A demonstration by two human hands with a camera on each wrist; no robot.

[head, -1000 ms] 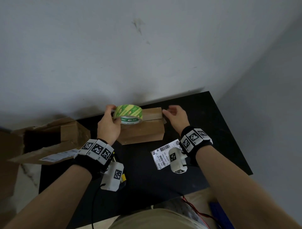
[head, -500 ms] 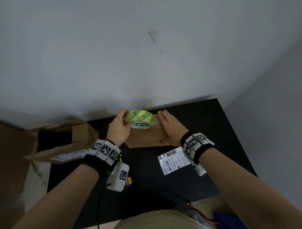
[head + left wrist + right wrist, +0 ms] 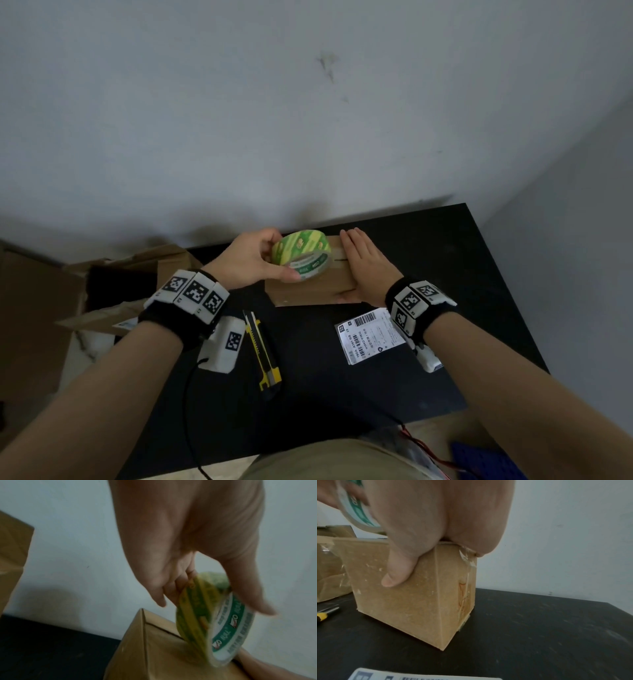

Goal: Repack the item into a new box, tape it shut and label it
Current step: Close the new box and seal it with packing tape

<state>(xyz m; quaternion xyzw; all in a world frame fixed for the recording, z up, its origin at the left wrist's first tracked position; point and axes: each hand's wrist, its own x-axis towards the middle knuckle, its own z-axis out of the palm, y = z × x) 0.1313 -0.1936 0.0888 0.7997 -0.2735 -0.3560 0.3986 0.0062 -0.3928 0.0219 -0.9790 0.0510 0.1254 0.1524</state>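
Looking down from head view: small brown box (image 3: 310, 291) on black table (image 3: 479, 274), near the wall. Left hand (image 3: 251, 262) grips green-yellow tape roll (image 3: 303, 251) over box top, thumb on the near rim, fingers curled round the far side. Right hand (image 3: 364, 265) lies flat on the right end of box top, fingers straight, pressing down. White shipping label (image 3: 371, 337) with barcodes flat on table just in front of box; print too small to read beyond "A161". Yellow-black utility knife (image 3: 262, 347) on table near left wrist. Open used carton (image 3: 137, 281) at left, off table edge.

Left wrist view: tape roll (image 3: 214, 623) held on edge, touching top of box (image 3: 154, 649) at flap seam. Green-white core print, blurred, unreadable. Fingers (image 3: 173, 585) curled on the roll's far face.

Right wrist view: palm on top of box (image 3: 419, 595), thumb (image 3: 397, 573) hooked down front face. Clear tape (image 3: 467, 559) over right top edge. Faint orange marking on the end face, illegible. Label (image 3: 419, 676) at bottom edge.
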